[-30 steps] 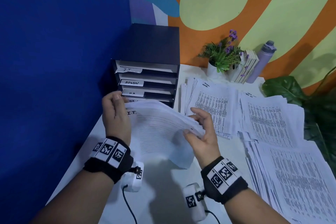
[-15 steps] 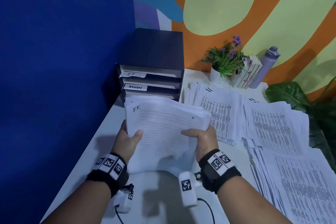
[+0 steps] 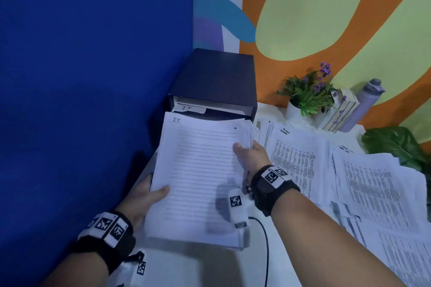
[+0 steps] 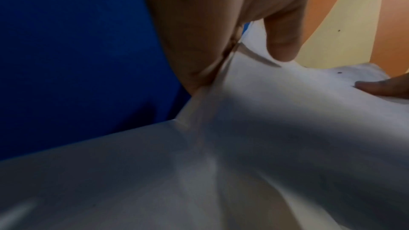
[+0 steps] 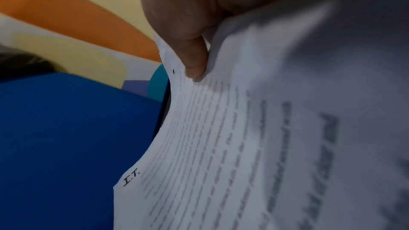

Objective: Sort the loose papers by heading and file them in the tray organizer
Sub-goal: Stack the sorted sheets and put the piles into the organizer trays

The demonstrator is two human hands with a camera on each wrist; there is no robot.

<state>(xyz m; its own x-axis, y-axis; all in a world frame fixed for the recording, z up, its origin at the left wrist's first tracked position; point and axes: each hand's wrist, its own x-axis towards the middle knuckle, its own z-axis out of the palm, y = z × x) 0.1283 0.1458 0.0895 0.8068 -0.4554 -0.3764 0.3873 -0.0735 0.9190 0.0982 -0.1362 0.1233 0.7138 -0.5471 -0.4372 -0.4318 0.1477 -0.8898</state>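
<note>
A thick stack of white papers headed "I.T." [image 3: 200,170] is held up in front of the dark tray organizer [image 3: 217,81], its far edge level with the top slot labelled "I.T." [image 3: 190,108]. My left hand [image 3: 149,193] grips the stack's left edge, thumb on top. My right hand [image 3: 249,154] grips the right edge, thumb on the top sheet. The left wrist view shows the thumb pressing the stack [image 4: 287,111]. The right wrist view shows the thumb on the printed top sheet [image 5: 232,137]. The stack hides the organizer's lower slots.
Several spread piles of printed papers [image 3: 349,182] cover the white table to the right. A potted plant [image 3: 305,95], small books [image 3: 340,109] and a grey bottle [image 3: 363,105] stand at the back. A blue wall [image 3: 93,77] runs close along the left. A large leaf [image 3: 396,144] is at right.
Both hands squared up the I.T. stack, lifted it off the table and moved it forward and up towards the organizer's top slot. It now covers the lower slots.
</note>
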